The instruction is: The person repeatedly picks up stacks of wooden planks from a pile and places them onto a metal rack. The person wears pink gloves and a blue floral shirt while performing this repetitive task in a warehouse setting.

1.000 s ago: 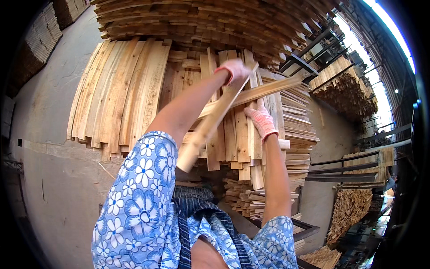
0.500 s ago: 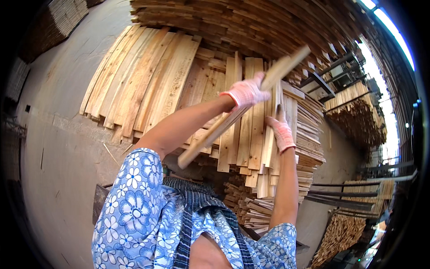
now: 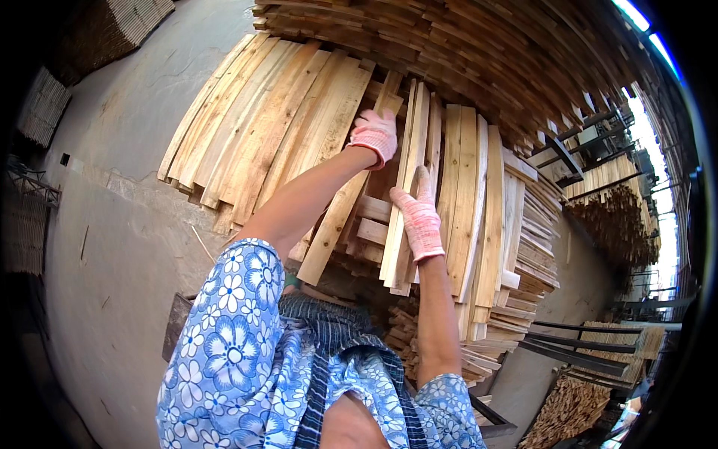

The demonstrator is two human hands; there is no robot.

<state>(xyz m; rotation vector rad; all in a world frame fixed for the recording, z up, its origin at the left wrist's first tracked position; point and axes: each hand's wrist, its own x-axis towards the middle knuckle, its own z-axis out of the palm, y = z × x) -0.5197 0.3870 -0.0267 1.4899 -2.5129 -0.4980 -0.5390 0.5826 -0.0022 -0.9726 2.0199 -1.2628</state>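
My left hand point(image 3: 374, 137), in a pink knit glove, is closed around a long pale wooden plank point(image 3: 333, 233). This plank lies slanted beside a row of planks point(image 3: 258, 138) on the left, its far end showing past my fingers. My right hand point(image 3: 420, 224), gloved the same way, grips a narrow upright-running plank point(image 3: 396, 243) in the middle of the pile, thumb on one side and fingers on the other. Its palm side is hidden. Between my hands, a gap shows shorter cross pieces point(image 3: 372, 230) underneath.
A tall stack of dark-edged boards point(image 3: 449, 45) rises at the far side. More planks point(image 3: 490, 217) are piled to the right, with loose ends sticking out. Black metal bars point(image 3: 576, 348) and another lumber stack point(image 3: 613, 202) stand farther right. Grey concrete floor point(image 3: 105, 277) stretches left.
The plank in my left hand, raised and tilted across the pile before, has come down beside the left row. My right hand has shifted left onto another plank, and a gap has opened between the planks.
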